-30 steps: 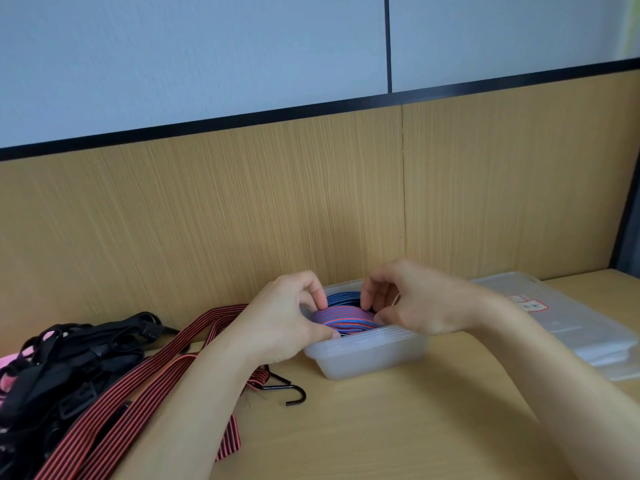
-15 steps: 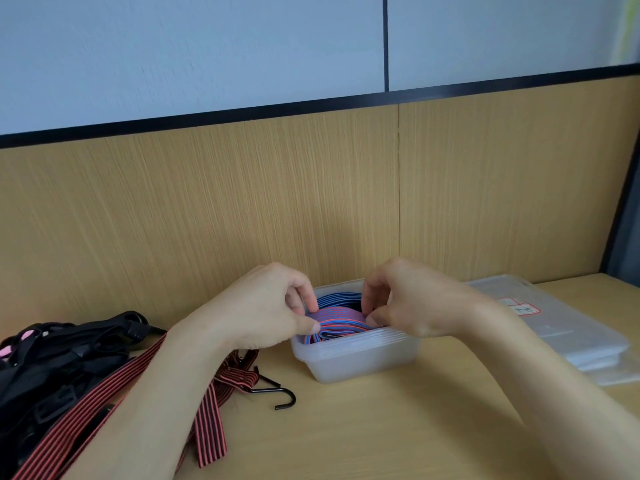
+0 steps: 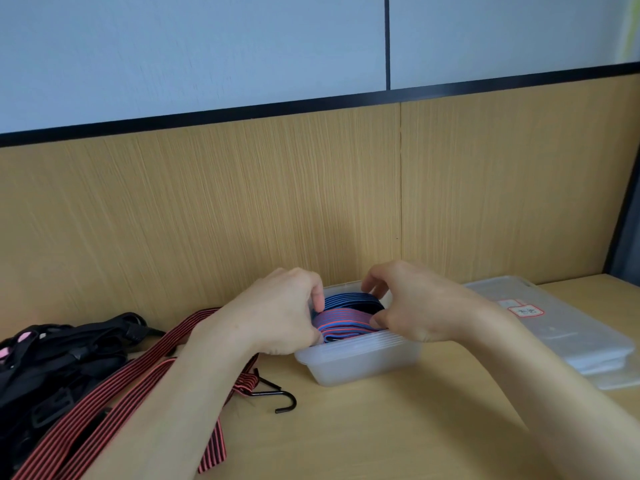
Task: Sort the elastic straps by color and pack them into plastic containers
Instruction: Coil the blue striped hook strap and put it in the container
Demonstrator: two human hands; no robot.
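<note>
In the head view, a clear plastic container (image 3: 360, 362) sits near the back edge of the desk (image 3: 415, 427). It holds a dark blue strap (image 3: 353, 299) and, in front of it, a blue-and-red strap (image 3: 346, 323). The left hand (image 3: 280, 313) curls its fingers round that strap's left end, and the right hand (image 3: 415, 306) pinches its right end between thumb and curled fingers. Red-and-black straps (image 3: 138, 375) lie toward the desk's left edge.

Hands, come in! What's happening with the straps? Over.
Left hand, right hand both grip blue straps. Straps coiled inside tub. Red strap left of tub, not blocking.
</note>
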